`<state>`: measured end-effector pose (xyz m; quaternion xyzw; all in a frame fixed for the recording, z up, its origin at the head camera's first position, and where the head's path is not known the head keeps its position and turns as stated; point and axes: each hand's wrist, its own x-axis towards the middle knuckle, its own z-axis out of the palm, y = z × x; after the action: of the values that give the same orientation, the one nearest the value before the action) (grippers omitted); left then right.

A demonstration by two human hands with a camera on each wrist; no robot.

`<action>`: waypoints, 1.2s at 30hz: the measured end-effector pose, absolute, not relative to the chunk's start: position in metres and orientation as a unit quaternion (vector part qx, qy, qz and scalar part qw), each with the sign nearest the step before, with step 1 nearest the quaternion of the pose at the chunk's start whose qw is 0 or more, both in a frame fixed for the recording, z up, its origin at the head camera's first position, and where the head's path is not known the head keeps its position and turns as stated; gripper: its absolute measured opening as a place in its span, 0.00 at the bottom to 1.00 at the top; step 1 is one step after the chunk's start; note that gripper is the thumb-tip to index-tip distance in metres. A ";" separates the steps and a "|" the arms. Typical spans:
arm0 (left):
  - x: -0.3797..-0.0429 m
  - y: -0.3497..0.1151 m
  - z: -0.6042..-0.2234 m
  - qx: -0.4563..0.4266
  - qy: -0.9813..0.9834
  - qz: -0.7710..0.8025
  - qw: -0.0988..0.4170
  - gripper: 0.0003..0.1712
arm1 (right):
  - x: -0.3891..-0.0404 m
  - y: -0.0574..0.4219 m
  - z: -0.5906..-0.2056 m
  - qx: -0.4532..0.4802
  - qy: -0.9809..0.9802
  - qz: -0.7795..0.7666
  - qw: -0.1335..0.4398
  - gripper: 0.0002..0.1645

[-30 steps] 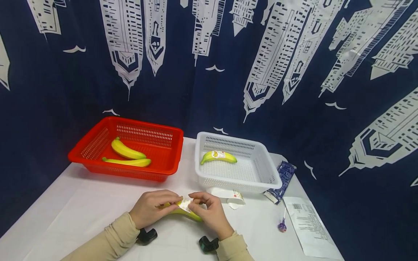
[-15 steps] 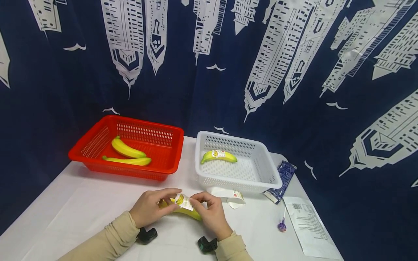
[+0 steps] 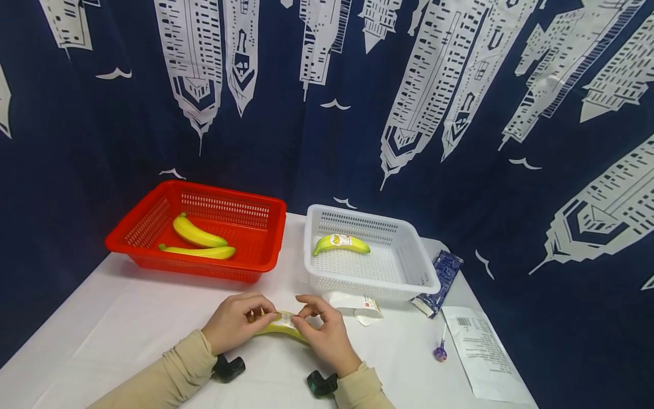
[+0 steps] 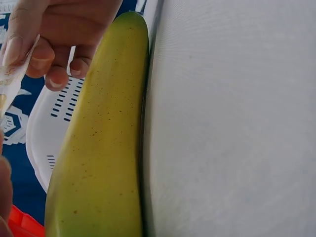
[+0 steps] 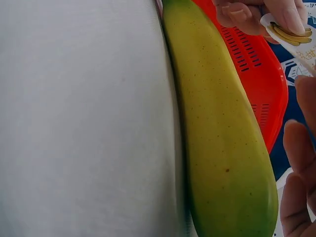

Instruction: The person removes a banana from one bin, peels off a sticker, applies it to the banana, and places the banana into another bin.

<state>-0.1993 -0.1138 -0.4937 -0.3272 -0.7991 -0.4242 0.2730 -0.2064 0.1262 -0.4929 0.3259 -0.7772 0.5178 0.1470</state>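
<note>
A yellow-green banana [image 3: 281, 329] lies on the white table in front of me; it fills much of both wrist views. Just over its upper side, a white sticker [image 3: 286, 320] printed with bananas [image 5: 290, 35] stretches between my two hands. My left hand [image 3: 237, 322] pinches the sticker's left end between thumb and finger. The other end is pinched by my right hand [image 3: 329, 336], whose remaining fingers are loosely bent. From the wrist views, the sticker [image 4: 12, 79] seems to stand a little off the peel; whether its middle touches is hidden.
At the back left stands a red basket [image 3: 255, 262] with two bananas [image 3: 199, 234]. A white basket [image 3: 373, 288] beside it holds a stickered banana [image 3: 352, 245]. Nearby lie torn white backing paper [image 3: 352, 304], a blue packet [image 3: 443, 275], a lollipop [image 3: 440, 352] and a printed white sheet [image 3: 482, 352].
The sticker first tilted up, its banana print facing me, then came down flatter along the banana's top. Both hands keep pinching its ends and have shifted slightly.
</note>
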 end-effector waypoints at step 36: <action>-0.202 -0.116 -0.497 -0.265 -0.879 -0.329 0.222 0.15 | -0.214 0.119 -0.505 0.336 -0.818 0.442 0.153 0.14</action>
<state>-0.2017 -0.1164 -0.4974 -0.2650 -0.8790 -0.3287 0.2217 -0.2138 0.1188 -0.5045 0.3361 -0.8177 0.4416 0.1527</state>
